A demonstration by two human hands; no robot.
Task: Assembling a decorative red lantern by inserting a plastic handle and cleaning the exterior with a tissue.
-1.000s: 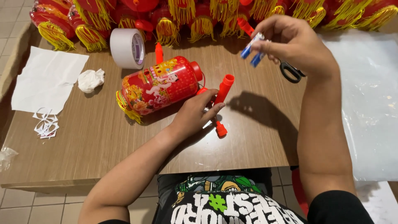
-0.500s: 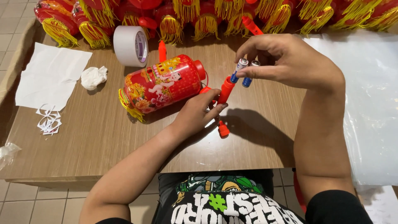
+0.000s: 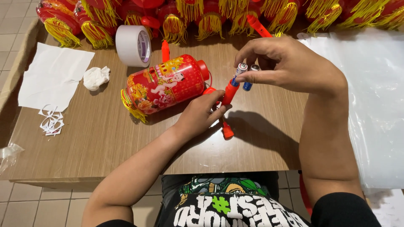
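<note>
Orange plastic, the handle (image 3: 227, 101) stands tilted near the table's middle, our left hand (image 3: 201, 117) wrapped round its lower part with fingers pressed together, its open top pointing up and far. Our right hand (image 3: 290, 67) pinches two batteries (image 3: 245, 75) between thumb and fingertips, one tip at the handle's mouth. Both cells sit in one pinch, so we judge the spare could slip and roll across the table (image 3: 105, 138). A slanted entry could jam the first. The lantern (image 3: 164, 86), lying just left, could be nudged by our left hand.
</note>
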